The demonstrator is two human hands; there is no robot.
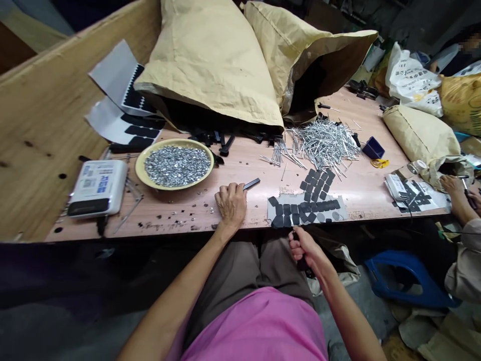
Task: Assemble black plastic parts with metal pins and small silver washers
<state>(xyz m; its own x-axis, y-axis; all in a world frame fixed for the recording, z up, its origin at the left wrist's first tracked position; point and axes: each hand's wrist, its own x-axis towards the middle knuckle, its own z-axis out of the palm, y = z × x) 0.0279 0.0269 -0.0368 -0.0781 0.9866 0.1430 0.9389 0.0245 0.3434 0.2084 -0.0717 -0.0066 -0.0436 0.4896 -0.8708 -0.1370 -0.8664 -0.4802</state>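
Note:
On the tabletop near the front edge, my left hand (231,204) is closed with its fingers curled down. A short flat black bar (252,184) sticks out from its finger side, gripped at the near end. My right hand (305,246) is held low over my lap, just off the table's edge, its fingers wrapped round a black object (301,263) whose kind is mostly hidden. Just beyond it lies a pale backing sheet (340,214) with rows of black stick-on pads (287,209). To the left of my left hand stands a yellow bowl (141,173) full of small metal washers (178,165).
Two big paper sacks (214,55) (285,40) lie open at the back. A heap of metal pins (325,143) spreads before them, beside a dark blue small box (373,148). A white device (99,185) sits left. A co-worker's hand (454,193) is at right.

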